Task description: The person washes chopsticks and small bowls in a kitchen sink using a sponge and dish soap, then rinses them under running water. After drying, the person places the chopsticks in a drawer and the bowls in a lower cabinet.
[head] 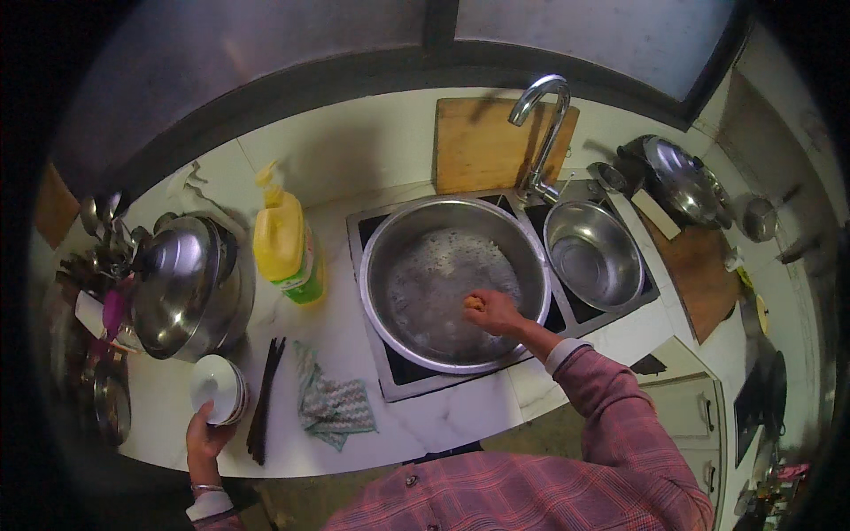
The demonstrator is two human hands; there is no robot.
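Note:
A large steel basin (455, 216) holding cloudy, foamy water stands over the left sink bowl. Above that water, at the basin's right side, my right hand (495, 313) is closed around a small orange-brown scrubber (474, 303). My left hand (207, 431) grips a stack of white bowls (218, 385) at the counter's left front, thumb over the rim. Just right of the bowls lies a bundle of dark chopsticks (267, 401), and beyond it a crumpled striped cloth (335, 401).
A yellow detergent bottle (282, 239) stands left of the basin. Lidded steel pots (176, 285) are behind the bowls. A smaller steel bowl (593, 255) sits in the right sink below the faucet (548, 139). A wooden cutting board (475, 146) leans against the wall.

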